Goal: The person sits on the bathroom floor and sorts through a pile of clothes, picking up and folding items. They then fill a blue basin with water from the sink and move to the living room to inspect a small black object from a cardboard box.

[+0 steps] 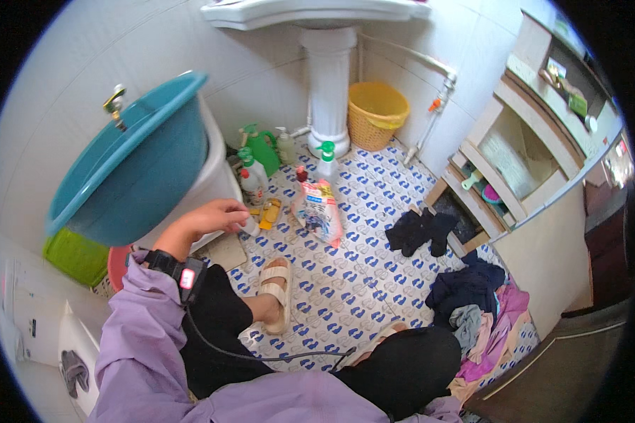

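My left hand (219, 217) reaches down beside the white tub (214, 153). Its fingers are curled at the upper end of a small white bottle (251, 227), partly covered by the fingertips. Just beyond the bottle lies a yellow item (270, 213) on the tiles. A white bottle with a red part (253, 182) stands close by. Farther right, a pink and white detergent bag (319, 211) with a dark red cap rests on the floor; it bears writing. My right hand is out of view.
A blue basin (137, 169) leans over the tub below a tap (116, 106). A green spray bottle (262, 148) and a clear pump bottle (326, 164) stand near the sink pedestal (328, 90). Yellow bin (375, 116), black cloth (420, 230), clothes pile (471, 291) and wooden cabinet (529, 127) are rightward.
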`<state>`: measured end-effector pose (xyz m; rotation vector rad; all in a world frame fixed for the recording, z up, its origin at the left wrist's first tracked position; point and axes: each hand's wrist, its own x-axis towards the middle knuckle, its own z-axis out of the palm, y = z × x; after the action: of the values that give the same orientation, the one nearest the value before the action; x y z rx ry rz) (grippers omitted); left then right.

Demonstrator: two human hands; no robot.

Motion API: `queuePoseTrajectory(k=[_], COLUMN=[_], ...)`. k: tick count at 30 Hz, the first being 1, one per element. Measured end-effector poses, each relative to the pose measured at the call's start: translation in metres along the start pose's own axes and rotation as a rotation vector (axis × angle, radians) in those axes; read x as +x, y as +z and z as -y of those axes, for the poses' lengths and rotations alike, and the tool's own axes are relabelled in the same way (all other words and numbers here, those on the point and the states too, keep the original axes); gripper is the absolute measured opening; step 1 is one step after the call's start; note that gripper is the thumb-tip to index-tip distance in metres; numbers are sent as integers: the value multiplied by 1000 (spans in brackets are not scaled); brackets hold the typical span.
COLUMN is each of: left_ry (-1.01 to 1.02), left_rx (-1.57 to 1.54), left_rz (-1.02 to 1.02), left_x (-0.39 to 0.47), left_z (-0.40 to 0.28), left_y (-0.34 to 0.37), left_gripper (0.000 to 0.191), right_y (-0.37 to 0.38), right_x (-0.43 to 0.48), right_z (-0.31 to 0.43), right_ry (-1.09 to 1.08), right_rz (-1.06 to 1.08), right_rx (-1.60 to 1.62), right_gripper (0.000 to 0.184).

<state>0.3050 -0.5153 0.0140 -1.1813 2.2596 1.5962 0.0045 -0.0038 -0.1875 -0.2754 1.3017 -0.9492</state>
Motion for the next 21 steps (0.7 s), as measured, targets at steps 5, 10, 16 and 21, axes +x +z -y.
queuePoseTrajectory(k=[5, 10, 16, 21], left_ry=[123, 20, 22, -54], left_rx=[65, 166, -108, 34], left_rz=[238, 164, -85, -97], left_x=[-79, -153, -204, -198], left_z=[13, 69, 91, 66], left_y=[-13, -5, 12, 22], left_gripper=[44, 47, 42, 42], right_y=[32, 50, 72, 81], right_x=[-15, -16, -7, -4], right_z=[22, 41, 55, 61], right_ry=[-27, -75, -84, -48], right_rz=[-45, -12, 85, 141], right_rx=[-100, -195, -303, -384], right_gripper=[36, 35, 34, 33])
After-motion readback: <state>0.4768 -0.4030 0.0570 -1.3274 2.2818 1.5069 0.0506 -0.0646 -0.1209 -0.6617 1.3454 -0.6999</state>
